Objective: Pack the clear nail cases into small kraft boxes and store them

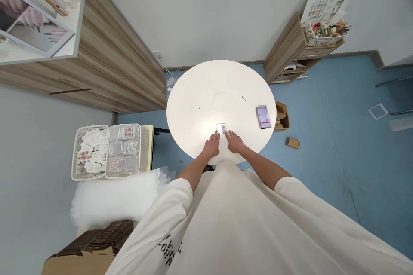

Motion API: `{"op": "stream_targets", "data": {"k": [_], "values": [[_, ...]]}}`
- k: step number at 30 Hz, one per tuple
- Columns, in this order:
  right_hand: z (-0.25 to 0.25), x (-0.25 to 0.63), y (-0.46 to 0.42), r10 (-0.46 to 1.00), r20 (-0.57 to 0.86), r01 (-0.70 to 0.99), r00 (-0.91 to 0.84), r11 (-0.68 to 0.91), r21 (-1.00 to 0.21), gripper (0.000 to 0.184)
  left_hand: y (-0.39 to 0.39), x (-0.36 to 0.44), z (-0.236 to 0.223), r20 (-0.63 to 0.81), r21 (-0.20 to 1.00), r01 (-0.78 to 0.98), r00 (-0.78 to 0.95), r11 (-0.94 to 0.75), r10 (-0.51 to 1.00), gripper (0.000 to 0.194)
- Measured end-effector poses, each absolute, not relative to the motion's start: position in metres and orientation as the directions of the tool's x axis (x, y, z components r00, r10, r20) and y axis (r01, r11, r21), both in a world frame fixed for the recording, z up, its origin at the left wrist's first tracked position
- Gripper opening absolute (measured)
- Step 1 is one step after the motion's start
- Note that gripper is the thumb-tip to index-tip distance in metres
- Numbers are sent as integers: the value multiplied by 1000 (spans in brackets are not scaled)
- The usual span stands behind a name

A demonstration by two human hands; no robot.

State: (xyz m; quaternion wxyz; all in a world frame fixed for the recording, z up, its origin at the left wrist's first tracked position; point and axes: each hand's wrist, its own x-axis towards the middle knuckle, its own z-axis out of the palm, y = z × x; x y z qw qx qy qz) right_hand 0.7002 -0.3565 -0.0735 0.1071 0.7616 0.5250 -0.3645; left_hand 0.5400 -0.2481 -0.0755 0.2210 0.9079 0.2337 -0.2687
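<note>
A small clear plastic case lies flat on the white oval-looking table, near its front edge. Its left part looks white, and small reddish pieces, like press-on nails, show at its right. My left hand rests at the near left corner of the case, fingers stretched forward. On the other side, my right hand has its fingertips at the near right corner, also stretched out. Neither hand is wrapped round the case. The exact fingertip contact is too small to make out.
A purple, pixelated item is on the table's right side. To the left, white baskets hold clear cases and cards, above white packing sheets. Wooden cabinets stand behind left; a small carton lies on the floor.
</note>
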Motion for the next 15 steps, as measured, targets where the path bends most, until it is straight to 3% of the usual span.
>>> {"op": "stream_targets", "data": {"k": [6, 15], "values": [[-75, 703, -365, 741, -656, 884, 140, -393, -255, 97, -256, 527, -76, -552, 326, 570, 763, -754, 337, 107], [-67, 715, -357, 760, -640, 891, 115, -364, -272, 89, -264, 535, -68, -559, 283, 582, 746, -763, 361, 102]]}}
